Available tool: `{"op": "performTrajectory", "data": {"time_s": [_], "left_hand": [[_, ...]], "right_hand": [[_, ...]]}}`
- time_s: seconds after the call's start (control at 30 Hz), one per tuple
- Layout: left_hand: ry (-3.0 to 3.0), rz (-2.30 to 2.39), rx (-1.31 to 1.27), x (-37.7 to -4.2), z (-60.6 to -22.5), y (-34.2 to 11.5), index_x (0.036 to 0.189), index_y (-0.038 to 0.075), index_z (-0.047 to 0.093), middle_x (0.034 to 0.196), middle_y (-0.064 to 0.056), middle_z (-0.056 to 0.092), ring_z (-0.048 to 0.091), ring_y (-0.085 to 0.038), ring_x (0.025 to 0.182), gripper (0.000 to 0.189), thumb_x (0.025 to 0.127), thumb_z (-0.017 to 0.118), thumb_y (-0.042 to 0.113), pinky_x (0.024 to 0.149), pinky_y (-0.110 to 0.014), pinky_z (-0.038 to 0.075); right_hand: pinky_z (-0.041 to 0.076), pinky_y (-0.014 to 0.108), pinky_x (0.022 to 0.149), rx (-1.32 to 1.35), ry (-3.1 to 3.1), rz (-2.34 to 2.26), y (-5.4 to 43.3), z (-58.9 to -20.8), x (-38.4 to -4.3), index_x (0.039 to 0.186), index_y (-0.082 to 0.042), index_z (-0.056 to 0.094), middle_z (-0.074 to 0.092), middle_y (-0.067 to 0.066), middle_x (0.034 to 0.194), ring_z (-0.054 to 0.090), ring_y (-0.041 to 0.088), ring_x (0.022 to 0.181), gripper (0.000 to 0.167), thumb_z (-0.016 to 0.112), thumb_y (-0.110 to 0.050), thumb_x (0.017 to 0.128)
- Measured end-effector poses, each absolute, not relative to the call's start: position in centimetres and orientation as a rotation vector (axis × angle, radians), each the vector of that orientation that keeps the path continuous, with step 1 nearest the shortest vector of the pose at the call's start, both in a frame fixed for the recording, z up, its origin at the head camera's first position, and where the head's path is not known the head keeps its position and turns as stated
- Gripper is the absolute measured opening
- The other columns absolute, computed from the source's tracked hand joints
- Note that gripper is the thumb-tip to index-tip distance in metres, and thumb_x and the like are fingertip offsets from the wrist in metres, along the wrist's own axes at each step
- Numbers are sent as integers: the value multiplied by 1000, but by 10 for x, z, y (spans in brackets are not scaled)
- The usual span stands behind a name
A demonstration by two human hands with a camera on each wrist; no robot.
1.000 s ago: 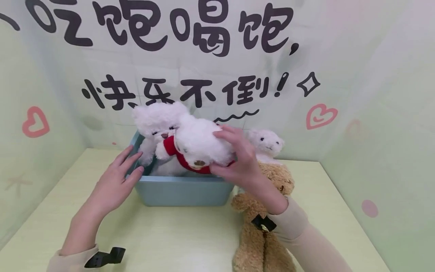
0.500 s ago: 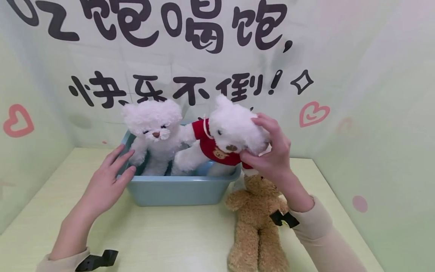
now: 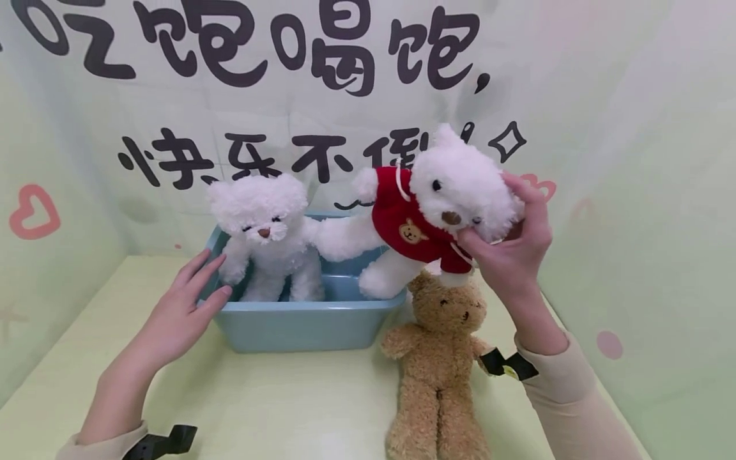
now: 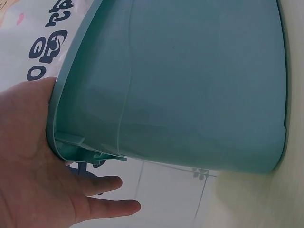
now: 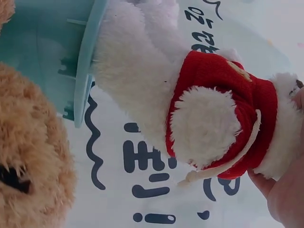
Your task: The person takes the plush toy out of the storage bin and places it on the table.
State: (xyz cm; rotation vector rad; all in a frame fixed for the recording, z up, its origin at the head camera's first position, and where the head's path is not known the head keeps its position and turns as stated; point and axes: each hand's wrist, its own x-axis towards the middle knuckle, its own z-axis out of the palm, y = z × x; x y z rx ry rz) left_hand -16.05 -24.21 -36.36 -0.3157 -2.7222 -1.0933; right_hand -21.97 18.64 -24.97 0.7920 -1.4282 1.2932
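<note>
My right hand (image 3: 520,236) grips a white teddy bear (image 3: 460,191) in a red hoodie by the head. The bear is tilted sideways, its feet over the right end of a blue plastic bin (image 3: 305,326). In the right wrist view the bear's red hoodie (image 5: 223,76) and one paw show close up. My left hand (image 3: 184,306) rests on the bin's left rim, fingers extended; the left wrist view has the hand (image 4: 42,161) at the rim with two straight fingers beyond it. Inside the bin, a second white bear (image 3: 261,223) sits upright at the left.
A brown teddy bear (image 3: 434,377) lies on its back on the pale table (image 3: 299,409), right of the bin and below the held bear. A printed backdrop (image 3: 345,108) stands close behind the bin, with side walls left and right.
My right hand has lifted the red-hoodie bear up and to the right, from low in the bin to over its right end. The left hand has stayed at the rim.
</note>
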Motion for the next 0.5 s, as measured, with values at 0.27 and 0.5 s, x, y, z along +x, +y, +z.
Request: {"op": "performTrajectory", "data": {"time_s": [0.27, 0.5], "left_hand": [[-2772, -1106, -301, -160, -362, -242, 163, 5, 23, 169, -23, 5, 17, -61, 145, 65, 109, 47, 33, 100, -82, 25], [-2779, -1105, -303, -160, -360, -241, 163, 4, 23, 169, -23, 4, 17, -60, 145, 65, 110, 47, 33, 100, -81, 25]], "right_hand": [[54, 34, 91, 738, -1396, 1339, 198, -244, -217, 118, 20, 53, 65, 12, 116, 63, 30, 104, 62, 73, 0, 63], [54, 32, 87, 718, -1331, 1351, 206, -236, -216, 120, 19, 55, 70, 17, 114, 64, 28, 98, 58, 70, 5, 65]]}}
